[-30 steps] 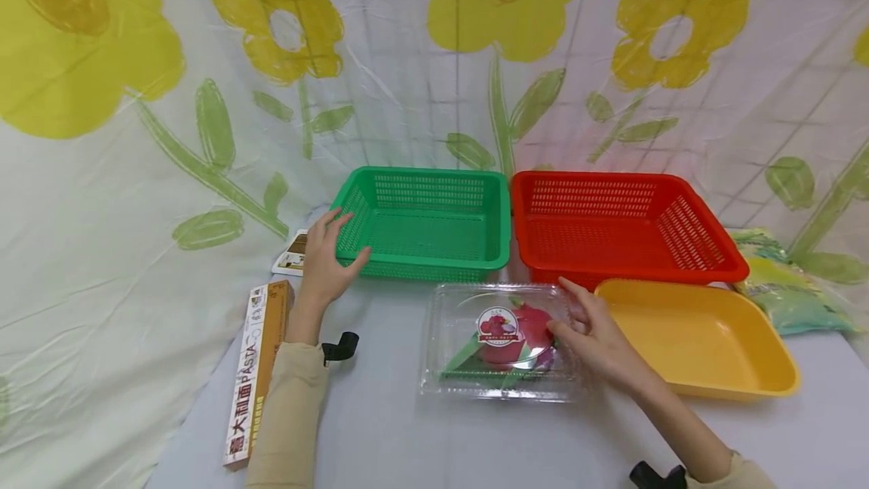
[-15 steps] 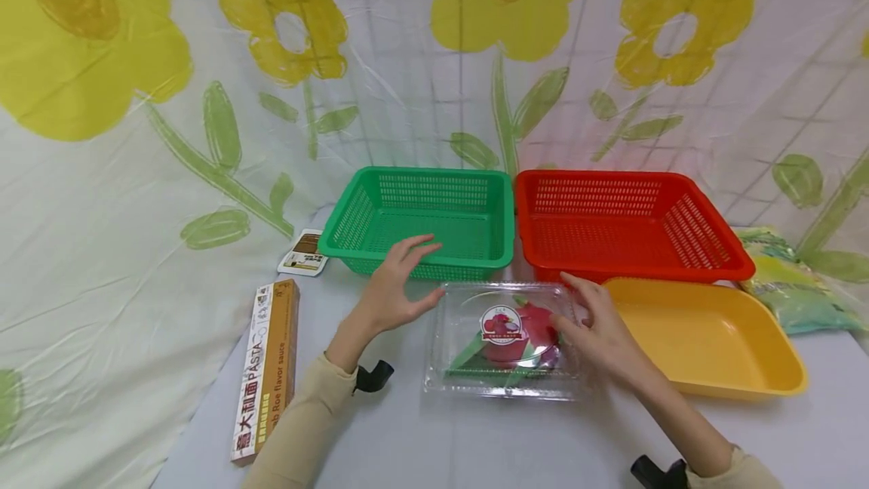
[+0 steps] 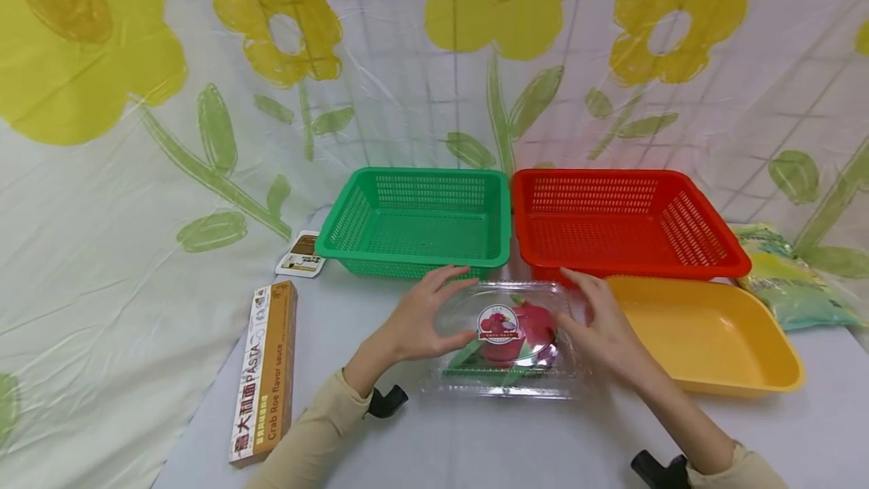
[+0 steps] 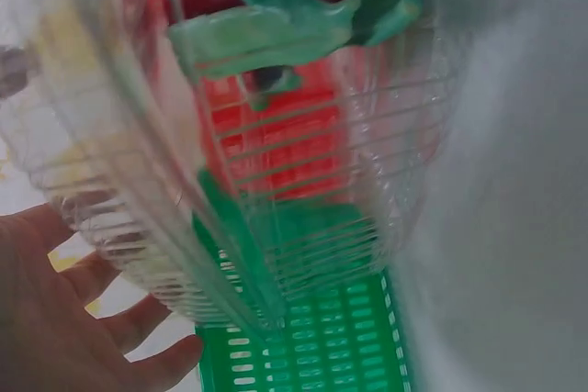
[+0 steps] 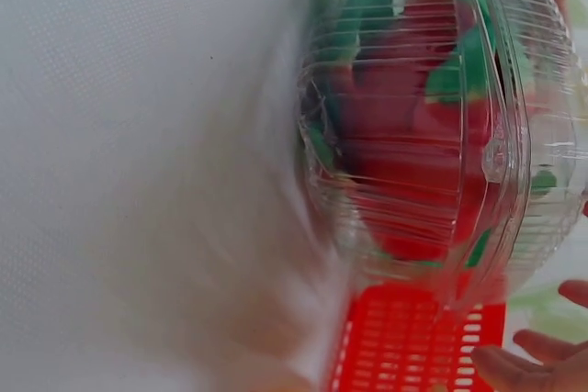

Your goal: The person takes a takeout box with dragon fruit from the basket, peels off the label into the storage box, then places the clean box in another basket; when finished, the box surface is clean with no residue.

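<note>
A: Position?
B: Clear plastic clamshell box [image 3: 502, 382], red fruit with green leafy tips [image 3: 536, 323] inside. Sits on the white worktop [image 3: 516, 444], before the green perforated plastic basket [image 3: 414, 256] and red perforated plastic basket [image 3: 631, 270].
A: Hands?
B: Left hand [image 3: 426, 319] and right hand [image 3: 603, 330] flank it, fingers apart. Wrist views blurry; contact hard to call.
A: Handling?
B: Likely light, slick, springy; thin walls could crease if squeezed. Contents may shift.
A: Best hold?
B: Low on both ribbed side walls [image 4: 322, 259], gentle, level.
</note>
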Action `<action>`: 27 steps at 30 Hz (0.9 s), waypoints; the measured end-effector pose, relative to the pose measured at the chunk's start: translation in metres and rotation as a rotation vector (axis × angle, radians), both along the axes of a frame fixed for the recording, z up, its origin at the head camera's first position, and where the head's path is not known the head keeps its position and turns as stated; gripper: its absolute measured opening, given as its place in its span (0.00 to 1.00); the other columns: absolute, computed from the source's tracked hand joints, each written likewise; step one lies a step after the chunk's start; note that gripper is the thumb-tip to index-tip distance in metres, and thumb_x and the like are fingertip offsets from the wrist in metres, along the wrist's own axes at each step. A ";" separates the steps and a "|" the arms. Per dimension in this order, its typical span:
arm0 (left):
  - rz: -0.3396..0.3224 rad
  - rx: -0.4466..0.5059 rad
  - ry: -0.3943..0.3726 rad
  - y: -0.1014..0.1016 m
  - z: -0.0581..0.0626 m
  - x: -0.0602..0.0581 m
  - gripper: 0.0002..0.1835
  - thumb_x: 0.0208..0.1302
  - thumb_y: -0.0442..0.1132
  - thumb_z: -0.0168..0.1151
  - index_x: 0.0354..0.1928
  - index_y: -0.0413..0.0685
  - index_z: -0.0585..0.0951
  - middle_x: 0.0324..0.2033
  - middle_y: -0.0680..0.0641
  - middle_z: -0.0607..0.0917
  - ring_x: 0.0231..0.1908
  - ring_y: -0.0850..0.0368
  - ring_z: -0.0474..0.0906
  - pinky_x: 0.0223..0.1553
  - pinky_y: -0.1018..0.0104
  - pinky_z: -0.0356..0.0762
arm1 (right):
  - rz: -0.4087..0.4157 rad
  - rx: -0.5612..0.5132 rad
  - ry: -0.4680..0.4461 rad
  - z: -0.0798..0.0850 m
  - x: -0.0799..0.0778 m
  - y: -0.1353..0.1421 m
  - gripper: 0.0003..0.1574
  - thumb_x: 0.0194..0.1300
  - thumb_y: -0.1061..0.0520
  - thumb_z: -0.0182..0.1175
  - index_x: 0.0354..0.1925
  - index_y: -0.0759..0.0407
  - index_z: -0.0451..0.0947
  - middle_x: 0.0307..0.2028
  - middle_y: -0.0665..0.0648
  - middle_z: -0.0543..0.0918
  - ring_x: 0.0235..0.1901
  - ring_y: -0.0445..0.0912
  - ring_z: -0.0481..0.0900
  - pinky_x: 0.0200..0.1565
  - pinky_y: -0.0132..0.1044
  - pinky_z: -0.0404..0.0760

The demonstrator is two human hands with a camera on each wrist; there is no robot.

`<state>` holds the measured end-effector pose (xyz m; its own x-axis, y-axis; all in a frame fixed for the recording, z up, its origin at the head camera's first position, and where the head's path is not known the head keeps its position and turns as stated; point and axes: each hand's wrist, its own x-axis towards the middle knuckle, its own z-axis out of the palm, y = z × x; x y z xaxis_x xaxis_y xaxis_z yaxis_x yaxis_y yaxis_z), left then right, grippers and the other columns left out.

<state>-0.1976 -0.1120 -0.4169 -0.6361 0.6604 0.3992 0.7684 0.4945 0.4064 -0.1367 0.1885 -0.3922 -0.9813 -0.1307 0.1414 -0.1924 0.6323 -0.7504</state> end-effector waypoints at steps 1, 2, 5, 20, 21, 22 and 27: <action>-0.008 -0.009 0.003 0.001 -0.001 0.001 0.39 0.56 0.60 0.63 0.69 0.54 0.70 0.70 0.47 0.67 0.71 0.46 0.58 0.65 0.41 0.63 | -0.001 0.004 0.005 0.001 0.000 0.000 0.44 0.63 0.55 0.64 0.73 0.60 0.58 0.65 0.68 0.61 0.59 0.63 0.64 0.52 0.65 0.75; -0.015 -0.018 0.008 0.002 -0.002 0.001 0.39 0.56 0.60 0.63 0.70 0.54 0.70 0.70 0.47 0.66 0.71 0.44 0.58 0.65 0.40 0.62 | -0.003 0.009 0.008 0.002 0.000 0.000 0.44 0.63 0.55 0.64 0.73 0.60 0.59 0.65 0.68 0.61 0.60 0.63 0.64 0.52 0.66 0.75; -0.030 -0.039 0.026 0.005 -0.003 0.003 0.40 0.56 0.60 0.63 0.70 0.55 0.69 0.71 0.48 0.66 0.70 0.41 0.58 0.66 0.38 0.60 | -0.009 0.024 0.016 0.003 0.000 0.000 0.44 0.63 0.55 0.64 0.73 0.60 0.59 0.65 0.68 0.62 0.61 0.62 0.64 0.54 0.66 0.73; -0.043 -0.099 0.054 0.008 -0.009 0.006 0.42 0.54 0.62 0.64 0.70 0.53 0.70 0.70 0.46 0.67 0.70 0.41 0.59 0.67 0.34 0.52 | 0.048 -0.001 0.108 0.010 -0.006 -0.011 0.38 0.59 0.56 0.69 0.66 0.58 0.69 0.59 0.62 0.73 0.57 0.59 0.70 0.50 0.61 0.79; -0.043 -0.102 0.055 0.008 -0.010 0.006 0.42 0.54 0.63 0.64 0.70 0.53 0.70 0.70 0.47 0.67 0.70 0.41 0.59 0.67 0.33 0.52 | 0.053 -0.005 0.109 0.010 -0.007 -0.012 0.38 0.58 0.56 0.70 0.65 0.58 0.70 0.58 0.62 0.73 0.57 0.59 0.71 0.50 0.60 0.79; -0.042 -0.104 0.054 0.008 -0.010 0.006 0.42 0.54 0.63 0.65 0.70 0.53 0.70 0.69 0.47 0.67 0.70 0.41 0.59 0.67 0.33 0.52 | 0.056 -0.004 0.110 0.010 -0.007 -0.014 0.38 0.58 0.56 0.70 0.65 0.57 0.70 0.58 0.61 0.74 0.57 0.59 0.72 0.49 0.60 0.80; -0.035 -0.123 0.054 0.008 -0.011 0.005 0.43 0.52 0.64 0.65 0.70 0.55 0.70 0.69 0.50 0.67 0.71 0.43 0.57 0.67 0.34 0.52 | 0.068 0.028 0.131 0.008 -0.007 -0.022 0.36 0.55 0.58 0.73 0.62 0.59 0.74 0.54 0.62 0.79 0.53 0.58 0.76 0.49 0.58 0.81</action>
